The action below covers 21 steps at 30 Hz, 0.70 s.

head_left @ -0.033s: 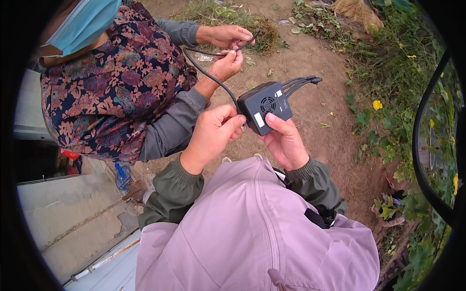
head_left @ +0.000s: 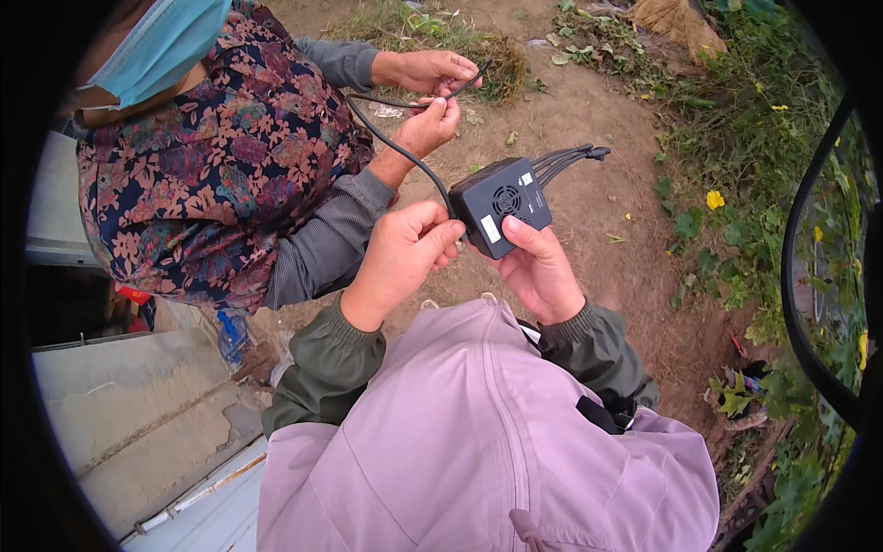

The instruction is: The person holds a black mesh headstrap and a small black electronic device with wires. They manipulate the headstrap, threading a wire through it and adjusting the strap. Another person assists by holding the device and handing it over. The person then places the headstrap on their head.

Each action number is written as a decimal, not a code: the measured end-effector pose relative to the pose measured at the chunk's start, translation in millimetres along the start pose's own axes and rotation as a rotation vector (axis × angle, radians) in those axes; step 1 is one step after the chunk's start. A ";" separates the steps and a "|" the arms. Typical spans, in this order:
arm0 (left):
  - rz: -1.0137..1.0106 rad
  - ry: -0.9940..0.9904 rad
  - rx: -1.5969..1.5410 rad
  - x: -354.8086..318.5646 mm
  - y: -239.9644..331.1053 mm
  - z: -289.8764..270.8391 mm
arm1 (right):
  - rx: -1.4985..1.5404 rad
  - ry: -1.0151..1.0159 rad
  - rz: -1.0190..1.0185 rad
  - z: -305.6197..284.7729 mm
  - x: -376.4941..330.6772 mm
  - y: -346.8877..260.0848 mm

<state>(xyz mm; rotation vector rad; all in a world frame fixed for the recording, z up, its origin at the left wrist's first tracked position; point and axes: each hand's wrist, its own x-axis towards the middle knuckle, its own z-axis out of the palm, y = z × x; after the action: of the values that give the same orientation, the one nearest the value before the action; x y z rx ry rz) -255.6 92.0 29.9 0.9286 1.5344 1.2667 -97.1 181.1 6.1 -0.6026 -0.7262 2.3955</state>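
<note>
A black box point(head_left: 520, 213) with a round vent and pale labels is tilted in front of me. My right hand point(head_left: 543, 271) grips its near end, thumb on the vented face and the other fingers hidden beneath. Several short black leads point(head_left: 563, 164) stick out from its far right side. At the left side of the box, my left hand point(head_left: 407, 253) is closed in a pinch beside a black cable point(head_left: 405, 152); the fingertips hide what they hold. That cable loops up to the hands point(head_left: 432, 92) of another person, who holds its far part.
The other person stands close on my left, in a dark floral top point(head_left: 212, 175) and a blue mask. Pale panels point(head_left: 138, 396) lie lower left near a blue plastic bag point(head_left: 232, 336). Leafy plants point(head_left: 727, 230) and a black hoop point(head_left: 800, 248) are at right, over bare soil point(head_left: 607, 258).
</note>
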 end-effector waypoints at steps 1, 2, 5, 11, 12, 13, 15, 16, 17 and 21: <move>-0.020 -0.016 -0.044 0.8 -2.0 -2.0 | 0.018 -0.003 0.009 0.6 0.5 0.6; -0.040 -0.032 -0.087 1.6 -4.8 -3.5 | 0.031 -0.007 0.019 0.9 1.1 0.1; -0.043 -0.045 -0.113 3.9 -17.5 -4.7 | 0.032 -0.027 0.017 1.4 4.7 -2.3; 0.008 -0.003 -0.206 -11.0 -32.2 12.5 | 0.032 -0.029 -0.015 -9.7 7.3 2.2; 0.024 -0.001 -0.229 -12.3 -32.1 18.0 | 0.040 -0.036 -0.002 -9.3 5.6 2.1; 0.057 0.037 -0.247 -11.5 -32.6 25.2 | 0.049 -0.047 0.007 -7.7 5.3 1.0; 0.040 0.071 -0.359 -13.6 -29.7 31.0 | 0.036 -0.037 0.035 -6.3 4.4 2.1; 0.034 0.088 -0.415 -14.8 -27.8 34.3 | -0.006 -0.022 0.028 -5.7 3.5 3.3; 0.006 0.088 -0.448 -13.7 -33.6 32.9 | -0.046 -0.006 0.022 -4.7 3.2 5.1; -0.035 0.103 -0.607 -14.3 -53.0 30.4 | -0.188 0.014 0.019 -9.0 4.5 7.8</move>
<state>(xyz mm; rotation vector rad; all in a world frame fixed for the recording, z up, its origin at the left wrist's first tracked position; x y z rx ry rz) -222.3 77.6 -21.3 0.4448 1.1226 1.6434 -98.4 181.7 -6.5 -0.7035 -0.9508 2.3540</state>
